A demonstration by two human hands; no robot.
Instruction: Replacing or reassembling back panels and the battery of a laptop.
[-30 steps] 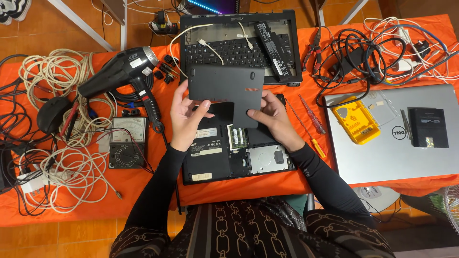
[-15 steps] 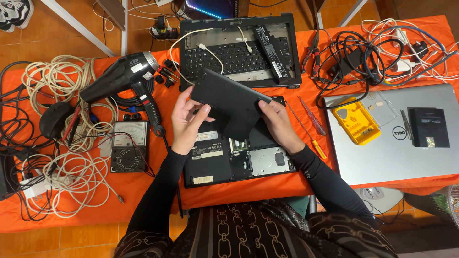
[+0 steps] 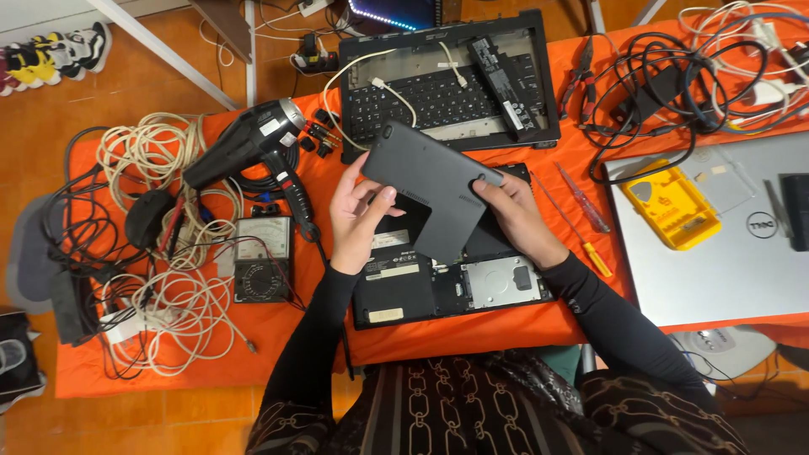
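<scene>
Both hands hold a dark grey L-shaped plastic cover panel (image 3: 434,190) tilted above an opened black laptop (image 3: 438,291) that lies bottom-up on the orange cloth. My left hand (image 3: 358,215) grips the panel's left edge, thumb on top. My right hand (image 3: 514,215) holds its right side. Under the panel the laptop's open bay shows a silver drive bracket (image 3: 499,282) and labelled parts.
A keyboard frame (image 3: 451,84) with loose cables lies behind. A black hair dryer (image 3: 253,147), a multimeter (image 3: 261,259) and coiled white cables (image 3: 168,303) sit left. Screwdrivers (image 3: 581,202), a yellow bit case (image 3: 674,206), a silver laptop (image 3: 725,244) and tangled black cords (image 3: 666,93) sit right.
The panel has been lifted and turned clockwise, from lying flat and square over the laptop to a slanted position. Both hands shifted with it.
</scene>
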